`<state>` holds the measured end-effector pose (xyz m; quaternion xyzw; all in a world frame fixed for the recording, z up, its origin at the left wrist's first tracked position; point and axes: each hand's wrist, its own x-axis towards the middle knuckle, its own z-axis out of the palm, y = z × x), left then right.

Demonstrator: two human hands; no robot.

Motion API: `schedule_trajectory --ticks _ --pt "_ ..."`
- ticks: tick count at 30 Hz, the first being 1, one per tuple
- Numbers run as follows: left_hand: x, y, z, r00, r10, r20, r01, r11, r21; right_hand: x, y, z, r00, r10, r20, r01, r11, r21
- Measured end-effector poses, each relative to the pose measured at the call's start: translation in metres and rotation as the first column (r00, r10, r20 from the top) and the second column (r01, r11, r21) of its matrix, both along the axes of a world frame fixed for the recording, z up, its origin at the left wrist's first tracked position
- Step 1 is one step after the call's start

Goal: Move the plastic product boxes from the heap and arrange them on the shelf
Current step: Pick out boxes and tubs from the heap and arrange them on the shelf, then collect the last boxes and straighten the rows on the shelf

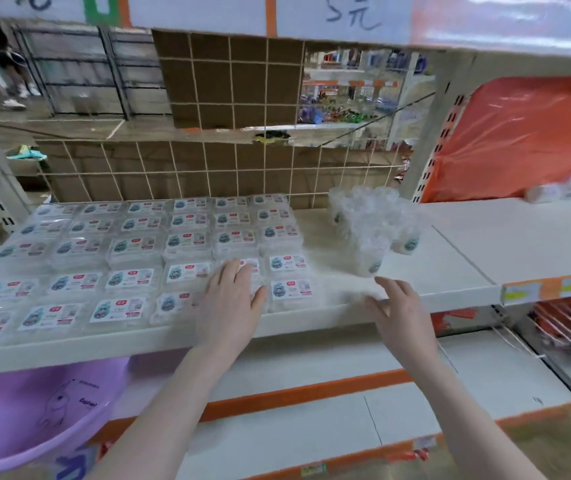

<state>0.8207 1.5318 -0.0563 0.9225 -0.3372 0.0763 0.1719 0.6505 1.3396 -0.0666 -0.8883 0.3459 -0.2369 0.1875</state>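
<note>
clear labelled boxes (131, 244) lie flat in rows on shelf (450, 258).

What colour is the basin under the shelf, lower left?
Light purple basin with a faint line drawing, seen in the head view.

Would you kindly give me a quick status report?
Left hand flat on arranged boxes. Right hand open, empty. Heap waits on shelf. Nothing blocking.

Clear boxes (131, 282) with white-teal-red labels, cream shelf (450, 251), orange edge strip (312, 393), lilac basin (17, 417), orange sheet (519, 140)
</note>
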Motion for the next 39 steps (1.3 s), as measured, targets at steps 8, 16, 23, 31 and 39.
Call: schedule_trajectory --ticks 8,16,23,31,39 --pt "-0.086 -0.087 0.016 0.988 -0.155 0.017 0.155 0.988 -0.01 -0.108 -0.068 0.002 0.979 -0.204 -0.007 0.203 0.979 -0.032" --pt "-0.207 -0.204 0.03 0.961 -0.276 0.006 0.276 0.96 -0.053 -0.233 -0.154 0.019 0.958 -0.283 -0.054 0.275 0.954 -0.122" --pt "-0.28 -0.3 0.032 0.931 -0.365 -0.018 0.362 0.928 -0.084 -0.312 -0.231 0.028 0.944 -0.321 -0.075 0.31 0.941 -0.136" --pt "-0.299 -0.424 0.029 0.886 -0.463 0.015 0.462 0.882 -0.089 -0.336 -0.332 0.022 0.925 -0.376 -0.05 0.365 0.919 -0.149" --pt "-0.285 -0.594 0.031 0.854 -0.52 0.028 0.519 0.846 -0.125 -0.323 -0.483 0.023 0.903 -0.427 -0.052 0.417 0.898 -0.139"
